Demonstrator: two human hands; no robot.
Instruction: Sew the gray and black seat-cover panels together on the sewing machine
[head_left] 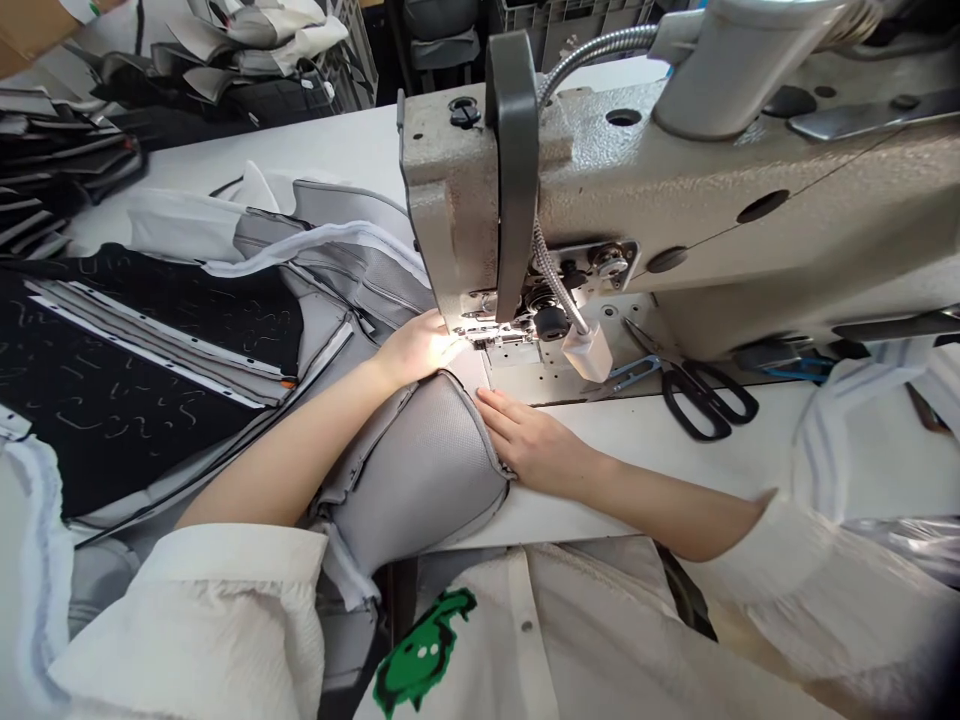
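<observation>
A padded grey mesh fabric cover (420,470) with stitched edge seams lies folded at the front of a sewing machine (465,200). My left hand (420,348) rests on the fabric close beside the presser foot (499,332). Lamp glare and the machine head hide its fingertips, so its grip cannot be made out. On the right side of the cover, my right hand (536,440) lies with fingers stretched out along the fabric edge. The needle itself is too small to make out. A white-edged strip (322,235) runs along the cover's far part.
Black-handled scissors (705,395) and blue thread snips (634,372) lie right of the needle area. A small work lamp (587,350) hangs near the needle. Black panels (150,350) spread across the left side, with stacked dark pieces (60,170) behind. White banded material (847,420) sits at right.
</observation>
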